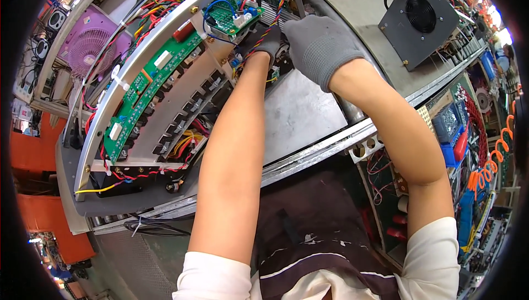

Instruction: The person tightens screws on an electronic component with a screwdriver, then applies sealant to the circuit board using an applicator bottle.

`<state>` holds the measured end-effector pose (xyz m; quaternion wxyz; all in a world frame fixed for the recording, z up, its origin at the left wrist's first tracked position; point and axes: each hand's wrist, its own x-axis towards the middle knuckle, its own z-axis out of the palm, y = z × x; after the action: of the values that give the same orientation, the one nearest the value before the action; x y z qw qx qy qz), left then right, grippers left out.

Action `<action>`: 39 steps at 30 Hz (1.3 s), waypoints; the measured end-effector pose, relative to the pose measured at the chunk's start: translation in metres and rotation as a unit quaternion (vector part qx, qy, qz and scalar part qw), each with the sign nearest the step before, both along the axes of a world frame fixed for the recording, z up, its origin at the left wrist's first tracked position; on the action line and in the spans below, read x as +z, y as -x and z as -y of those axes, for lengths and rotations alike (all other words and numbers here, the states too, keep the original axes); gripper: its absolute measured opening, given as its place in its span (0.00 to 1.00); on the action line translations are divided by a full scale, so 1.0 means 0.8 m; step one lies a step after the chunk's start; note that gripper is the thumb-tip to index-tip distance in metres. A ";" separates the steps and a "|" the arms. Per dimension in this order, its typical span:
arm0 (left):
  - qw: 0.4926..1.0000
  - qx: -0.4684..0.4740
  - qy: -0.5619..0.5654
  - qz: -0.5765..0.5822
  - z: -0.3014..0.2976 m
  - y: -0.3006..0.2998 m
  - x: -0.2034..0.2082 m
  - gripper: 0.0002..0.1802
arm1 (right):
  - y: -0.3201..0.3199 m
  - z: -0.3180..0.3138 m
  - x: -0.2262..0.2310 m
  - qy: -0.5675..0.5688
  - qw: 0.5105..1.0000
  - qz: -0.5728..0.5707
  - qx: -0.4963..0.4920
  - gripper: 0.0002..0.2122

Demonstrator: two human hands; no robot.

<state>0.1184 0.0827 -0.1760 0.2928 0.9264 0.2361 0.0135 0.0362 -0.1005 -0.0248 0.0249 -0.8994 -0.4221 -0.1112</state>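
Both my hands wear grey gloves and reach to the far end of an opened electronic unit with a curved-looking metal frame [104, 99]. My left hand [265, 42] is in among the wiring, beside a small green circuit board [228, 16]; its fingers are mostly hidden. A twisted bundle of coloured wires [274, 20] runs over that hand. Just right of it, my right hand [319, 44] is closed, knuckles up, and whatever its fingers grip is out of sight. A long green circuit board [132, 101] with white components lines the unit's left side.
A bare metal plate [300, 115] lies below my right hand. At the upper right stands a dark grey metal box [408, 38] with a round fan. A purple fan [91, 46] is on the left. Blue bins [454, 134] and an orange coiled hose [490, 168] are at the right.
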 end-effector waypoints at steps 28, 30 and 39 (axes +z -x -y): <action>0.972 0.056 -0.213 0.084 -0.002 -0.004 -0.029 0.16 | -0.011 0.036 -0.035 -0.232 0.965 -0.039 0.113 0.04; 0.988 0.096 0.007 0.125 0.026 0.011 0.002 0.15 | -0.015 0.044 -0.040 -0.228 0.967 -0.041 0.102 0.04; 0.981 0.110 -0.034 0.157 0.017 0.022 0.002 0.13 | -0.004 0.046 -0.047 -0.262 0.956 -0.044 0.122 0.04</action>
<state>0.1009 0.0691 -0.1741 0.2915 0.8904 0.2874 0.1990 0.0397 -0.1375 -0.0623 0.2920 -0.8066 -0.4834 -0.1745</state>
